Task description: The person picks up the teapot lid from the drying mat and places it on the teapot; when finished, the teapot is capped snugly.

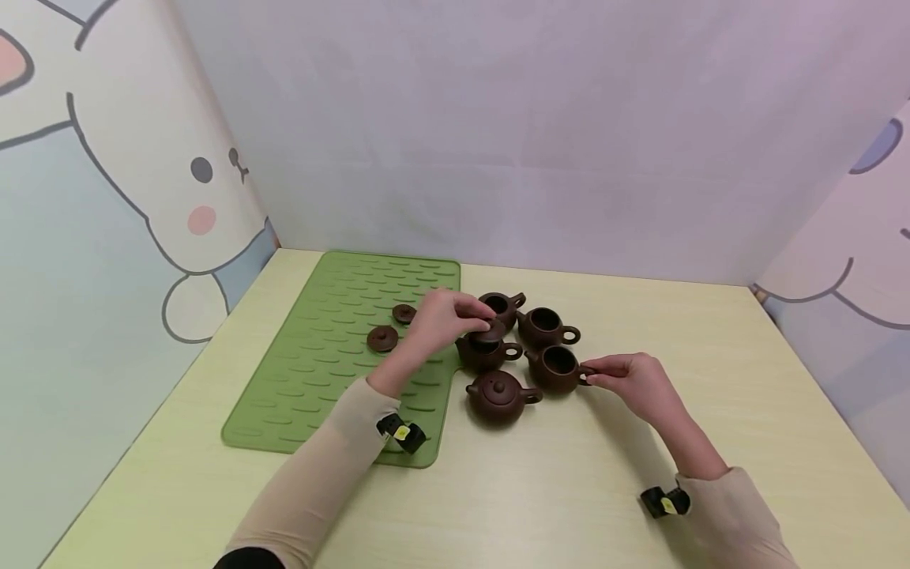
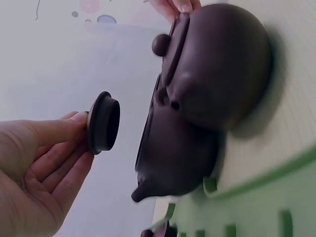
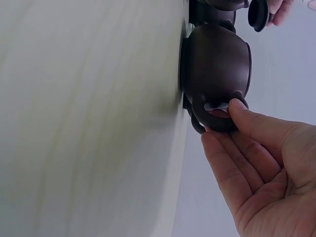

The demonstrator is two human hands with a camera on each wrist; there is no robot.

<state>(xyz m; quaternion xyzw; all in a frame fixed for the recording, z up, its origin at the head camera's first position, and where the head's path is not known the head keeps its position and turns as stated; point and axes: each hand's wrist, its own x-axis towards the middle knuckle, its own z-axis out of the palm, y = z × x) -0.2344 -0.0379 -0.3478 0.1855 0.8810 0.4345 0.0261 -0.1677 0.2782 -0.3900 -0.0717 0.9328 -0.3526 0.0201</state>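
Observation:
In the head view my left hand (image 1: pixel 449 320) pinches a small dark brown teapot lid (image 1: pixel 489 332) above an uncovered teapot (image 1: pixel 482 356). The left wrist view shows the lid (image 2: pixel 104 123) tilted on edge, apart from the pots, its knob hidden by the fingers. My right hand (image 1: pixel 633 379) pinches the handle of another lidless teapot (image 1: pixel 558 370), which stands on the table. Thumb and fingers meet on the handle loop (image 3: pixel 217 121) in the right wrist view. Nearest me stands a teapot with its lid on (image 1: pixel 499 397).
Two more lidless teapots, one at the back (image 1: pixel 500 304) and one to its right (image 1: pixel 546 328), stand close behind. Two loose lids, a nearer one (image 1: pixel 382 339) and a farther one (image 1: pixel 404 314), lie on the green mat (image 1: pixel 313 379). A pale curtain (image 1: pixel 526 158) hangs behind the table.

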